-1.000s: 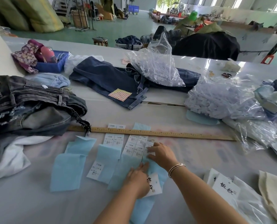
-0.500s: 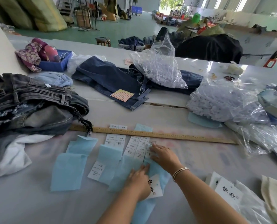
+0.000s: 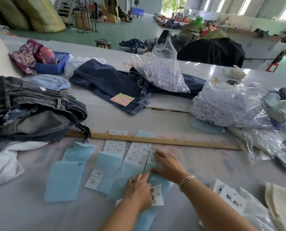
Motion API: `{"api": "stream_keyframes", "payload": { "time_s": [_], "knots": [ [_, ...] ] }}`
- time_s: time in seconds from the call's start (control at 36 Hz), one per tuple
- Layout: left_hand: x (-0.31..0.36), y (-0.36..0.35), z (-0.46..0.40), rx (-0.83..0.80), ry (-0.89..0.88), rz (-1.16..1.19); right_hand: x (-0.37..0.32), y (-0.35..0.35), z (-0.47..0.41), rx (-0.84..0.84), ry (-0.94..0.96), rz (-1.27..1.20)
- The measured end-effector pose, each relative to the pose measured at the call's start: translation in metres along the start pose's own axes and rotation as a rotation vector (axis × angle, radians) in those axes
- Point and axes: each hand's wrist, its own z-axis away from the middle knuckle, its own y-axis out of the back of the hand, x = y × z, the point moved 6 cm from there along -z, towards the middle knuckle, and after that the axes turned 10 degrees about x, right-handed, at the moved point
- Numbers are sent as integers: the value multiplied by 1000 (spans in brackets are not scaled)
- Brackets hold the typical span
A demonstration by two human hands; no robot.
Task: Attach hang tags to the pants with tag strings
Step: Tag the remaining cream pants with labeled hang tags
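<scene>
Little has moved: the right hand (image 3: 168, 165) still presses flat, fingers spread, on size labels (image 3: 139, 155); left hand (image 3: 139, 189), fingers extended, holds the hang tag (image 3: 157, 195). Peel one label cleanly. Pants (image 3: 105, 82) lie at twelve o'clock.

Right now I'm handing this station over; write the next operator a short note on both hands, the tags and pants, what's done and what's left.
Left hand: fingers flat on a blue backing sheet, partly covering a white hang tag.
Right hand: fingers spread over the size stickers below the wooden ruler.
Dark jeans lie across the table, a grey jeans pile sits left, more hang tags right.
No tag visibly attached yet; stringing is all left.
</scene>
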Motion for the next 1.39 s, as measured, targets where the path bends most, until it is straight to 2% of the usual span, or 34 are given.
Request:
{"api": "stream_keyframes", "payload": {
  "time_s": [0.17, 0.36, 0.56, 0.75, 0.81, 0.94, 1.03, 1.14, 1.19, 1.28, 1.36, 1.39],
  "knots": [
    [1, 2, -5, -68, 7, -44, -3, 10, -8, 26, 49, 56],
    [1, 1, -5, -67, 16, -56, -9, 5, 0, 38, 27, 52],
    [1, 1, -5, -75, 8, -62, -11, 4, 2, 42, 116, 144],
    [-1, -3, -6, -101, 19, -50, 7, 11, -10, 42, -130, -196],
    [-3, -6, -7, -109, 33, -29, 12, 18, -13, 97, -247, -322],
    [-9, -12, -8, -133, 136, 121, 43, 57, 5, 540, -695, -1062],
    [-10, -9, -3, -133, 202, 235, 48, 70, 35, 620, -848, -1457],
    [-15, 10, 8, -54, 224, 374, 36, 78, 97, 646, -944, -1678],
    [-17, 29, 18, 37, 208, 470, 24, 77, 129, 675, -966, -1759],
    [-12, 56, 40, 172, 176, 723, 9, 75, 170, 767, -982, -1833],
    [-12, 76, 80, 251, 332, 1079, -14, 77, 202, 707, -842, -1791],
    [-12, 78, 95, 249, 411, 1221, -24, 81, 211, 673, -741, -1684]
  ]
}}
